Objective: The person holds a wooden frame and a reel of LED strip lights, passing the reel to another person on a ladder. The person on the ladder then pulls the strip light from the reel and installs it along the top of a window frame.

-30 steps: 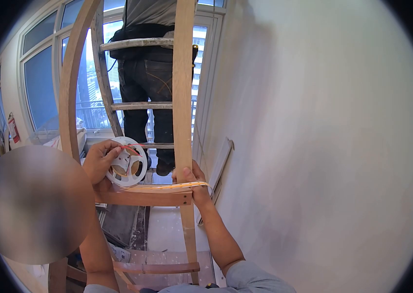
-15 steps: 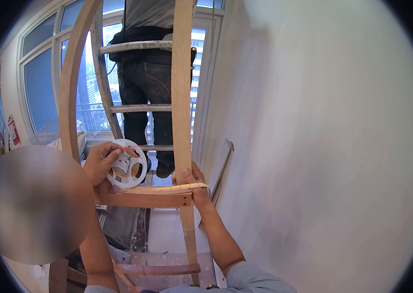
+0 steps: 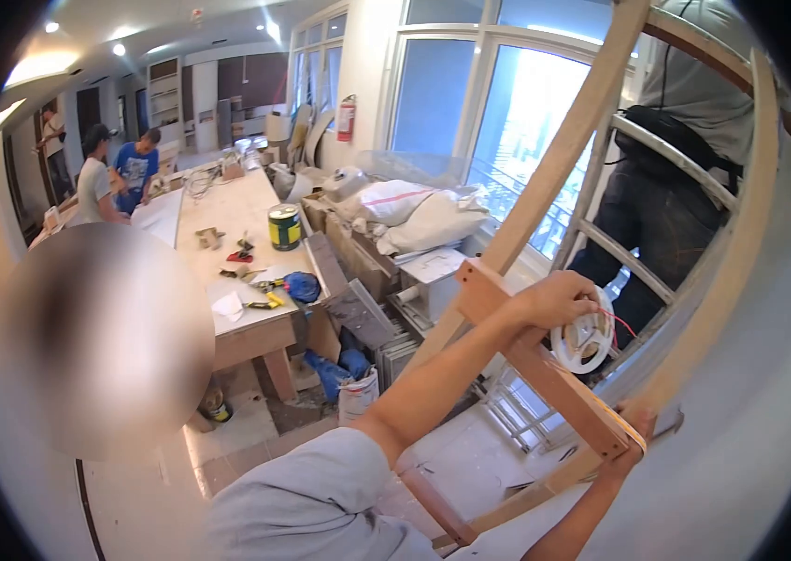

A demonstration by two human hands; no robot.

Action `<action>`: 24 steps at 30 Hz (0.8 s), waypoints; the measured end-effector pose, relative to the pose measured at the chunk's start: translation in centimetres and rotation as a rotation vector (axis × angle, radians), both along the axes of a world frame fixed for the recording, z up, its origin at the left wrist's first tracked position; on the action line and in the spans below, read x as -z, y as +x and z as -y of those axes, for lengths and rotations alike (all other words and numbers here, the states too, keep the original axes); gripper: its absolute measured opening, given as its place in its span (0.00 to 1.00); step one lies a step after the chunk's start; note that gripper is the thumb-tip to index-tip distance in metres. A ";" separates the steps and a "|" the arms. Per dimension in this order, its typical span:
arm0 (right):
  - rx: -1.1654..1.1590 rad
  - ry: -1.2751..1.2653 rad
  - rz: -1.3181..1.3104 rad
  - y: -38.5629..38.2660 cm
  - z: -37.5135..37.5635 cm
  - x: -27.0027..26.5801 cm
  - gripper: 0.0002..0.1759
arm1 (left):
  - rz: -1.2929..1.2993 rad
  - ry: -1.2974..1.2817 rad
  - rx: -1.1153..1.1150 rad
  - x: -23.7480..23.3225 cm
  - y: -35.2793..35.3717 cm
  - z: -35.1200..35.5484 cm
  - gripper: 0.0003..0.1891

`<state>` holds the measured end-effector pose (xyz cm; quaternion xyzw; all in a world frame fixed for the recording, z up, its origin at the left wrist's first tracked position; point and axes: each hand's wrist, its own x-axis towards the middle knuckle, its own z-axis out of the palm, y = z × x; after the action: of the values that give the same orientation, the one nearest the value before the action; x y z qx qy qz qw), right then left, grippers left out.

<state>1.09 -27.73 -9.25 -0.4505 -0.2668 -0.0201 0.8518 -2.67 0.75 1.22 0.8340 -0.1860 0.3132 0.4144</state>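
My left hand (image 3: 559, 301) is closed on the rim of a white reel (image 3: 591, 329) of LED strip, held just above a wooden ladder's crosspiece (image 3: 559, 381). Thin red wires (image 3: 621, 323) stick out from the reel. From it the yellow-and-white LED strip (image 3: 631, 427) runs along the crosspiece to my right hand (image 3: 634, 447). That hand is wrapped around the ladder's right rail (image 3: 685, 360), with the strip passing across the rail at the hand. Its fingers are partly hidden and slightly blurred.
Close beyond the ladder, a person (image 3: 657, 178) stands on another ladder (image 3: 629, 257). To the left, a long worktable (image 3: 236, 215) bears a paint can (image 3: 284, 227) and tools. Sacks (image 3: 433, 215) and boards are piled by the windows. Several people work at the far left.
My view has swung left, bringing the worktable and other people into sight. The ladder now appears tilted at the right. Both hands keep their holds on the reel and the rail.
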 end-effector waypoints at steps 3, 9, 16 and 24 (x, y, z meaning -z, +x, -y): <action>-0.053 -0.028 0.055 0.2 0.5 -0.7 0.14 | -0.045 -0.017 0.014 0.3 -0.1 -0.1 0.12; 0.081 -0.073 0.009 -0.7 1.0 0.5 0.15 | -0.146 -0.015 0.023 -0.2 -0.7 0.2 0.16; -0.007 -0.102 0.082 0.2 0.0 0.2 0.18 | -0.160 -0.114 0.091 -0.3 -0.7 0.8 0.12; 0.022 -0.130 0.075 -0.5 0.1 -0.3 0.21 | -0.208 -0.137 0.105 -0.9 -1.4 1.1 0.11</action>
<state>0.62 -27.86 -8.90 -0.5067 -0.2944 -0.0288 0.8098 -4.08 -0.33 2.14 0.8208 -0.1635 0.2149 0.5034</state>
